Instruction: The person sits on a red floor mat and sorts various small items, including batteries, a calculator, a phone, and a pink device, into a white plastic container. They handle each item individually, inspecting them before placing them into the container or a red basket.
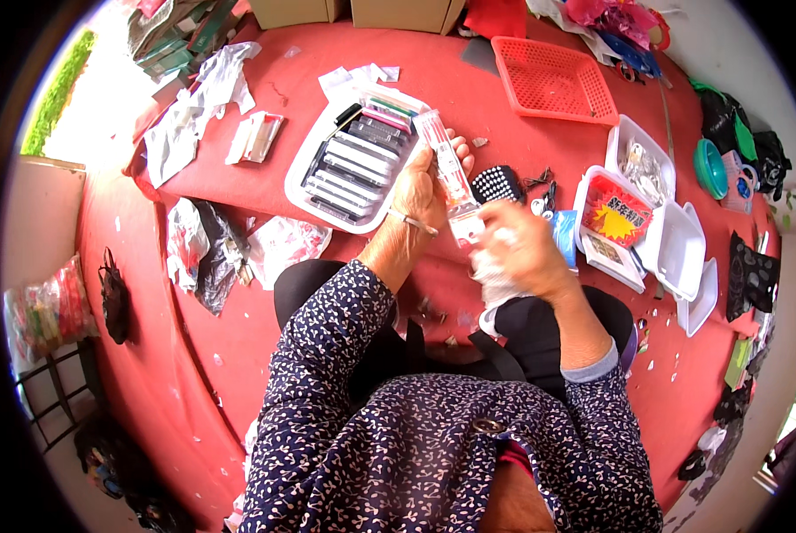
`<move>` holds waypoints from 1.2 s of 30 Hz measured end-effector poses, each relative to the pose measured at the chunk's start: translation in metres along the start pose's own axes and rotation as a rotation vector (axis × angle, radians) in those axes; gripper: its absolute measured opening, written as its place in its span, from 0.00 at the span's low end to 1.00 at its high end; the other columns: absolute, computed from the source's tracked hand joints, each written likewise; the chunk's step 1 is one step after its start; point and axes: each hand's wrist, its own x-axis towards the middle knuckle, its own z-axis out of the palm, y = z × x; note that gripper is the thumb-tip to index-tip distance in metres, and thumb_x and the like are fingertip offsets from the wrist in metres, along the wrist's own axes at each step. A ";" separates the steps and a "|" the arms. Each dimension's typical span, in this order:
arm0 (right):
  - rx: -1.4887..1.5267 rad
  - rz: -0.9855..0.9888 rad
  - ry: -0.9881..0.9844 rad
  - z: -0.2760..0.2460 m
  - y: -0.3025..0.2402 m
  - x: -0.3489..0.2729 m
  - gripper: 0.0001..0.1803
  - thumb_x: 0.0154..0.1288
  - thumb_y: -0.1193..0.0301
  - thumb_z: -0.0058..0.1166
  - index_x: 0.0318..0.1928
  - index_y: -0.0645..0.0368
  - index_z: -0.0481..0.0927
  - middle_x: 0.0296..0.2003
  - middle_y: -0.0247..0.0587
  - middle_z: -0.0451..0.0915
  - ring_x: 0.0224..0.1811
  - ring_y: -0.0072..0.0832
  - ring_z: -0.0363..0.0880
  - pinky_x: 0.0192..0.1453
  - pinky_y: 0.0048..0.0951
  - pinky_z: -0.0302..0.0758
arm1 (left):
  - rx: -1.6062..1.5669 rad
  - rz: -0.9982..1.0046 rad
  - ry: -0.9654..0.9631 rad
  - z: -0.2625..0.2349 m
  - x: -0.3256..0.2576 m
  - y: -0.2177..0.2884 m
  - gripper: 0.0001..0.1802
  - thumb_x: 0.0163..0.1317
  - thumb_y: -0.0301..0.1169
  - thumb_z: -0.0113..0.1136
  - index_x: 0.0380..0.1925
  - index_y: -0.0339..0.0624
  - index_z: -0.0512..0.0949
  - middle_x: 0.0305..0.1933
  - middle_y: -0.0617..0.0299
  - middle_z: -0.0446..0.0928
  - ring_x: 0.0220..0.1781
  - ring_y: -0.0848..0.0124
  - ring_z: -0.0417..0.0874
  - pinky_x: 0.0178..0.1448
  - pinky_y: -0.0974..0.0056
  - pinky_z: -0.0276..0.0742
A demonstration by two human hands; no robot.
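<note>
A: A red-covered table [265, 178] strewn with paper scraps and crumpled wrappers, sunlight glaring past its far left corner. At the middle of the near edge, a person in a dark flowered top works seated, both hands raised over the lap.

B: And what do the hands have?

A: The left hand [418, 194] is clenched round the middle of a long clear packet [448, 173] with pink trim, held slanting above the table. The right hand [524, 251] grips its lower end together with a bunch of thin clear plastic [495, 289].

B: The risk?

A: In my judgement, the packet could slide from that crinkled plastic and drop into the lap, or tip onto the white tray [320, 142] just beyond the left hand and scatter its rows.

B: What fills the tray?

A: Packets laid side by side, mostly dark and white, a few green and pink at the far end. Toward the far edge an orange basket [553, 80] looks empty. Along the right edge, white foam boxes [673, 249] stand open: one holds red-and-yellow printed cards, another shiny small pieces too small to tell. A teal bowl [710, 169] sits beyond them.
</note>
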 end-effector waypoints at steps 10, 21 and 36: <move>0.405 0.411 -0.116 -0.020 0.054 0.020 0.13 0.59 0.67 0.51 0.21 0.61 0.75 0.18 0.23 0.68 0.22 0.09 0.59 0.24 0.16 0.57 | 0.434 -0.374 -0.089 -0.001 -0.017 -0.031 0.15 0.65 0.37 0.39 0.40 0.38 0.71 0.35 0.63 0.74 0.38 0.71 0.74 0.43 0.64 0.71; 0.322 0.100 -0.091 0.042 0.103 0.114 0.11 0.53 0.67 0.51 0.25 0.64 0.76 0.19 0.36 0.75 0.19 0.22 0.73 0.21 0.26 0.69 | 1.463 0.918 -0.372 0.019 -0.067 -0.016 0.21 0.44 0.14 0.44 0.41 0.38 0.70 0.38 0.51 0.70 0.40 0.55 0.74 0.47 0.60 0.71; -0.623 0.619 -0.087 0.138 0.087 0.174 0.21 0.50 0.59 0.47 0.37 0.63 0.79 0.39 0.52 0.78 0.45 0.41 0.77 0.46 0.38 0.72 | 1.346 0.748 -0.219 0.018 -0.076 -0.007 0.17 0.44 0.15 0.46 0.37 0.36 0.70 0.35 0.51 0.71 0.37 0.58 0.75 0.41 0.62 0.71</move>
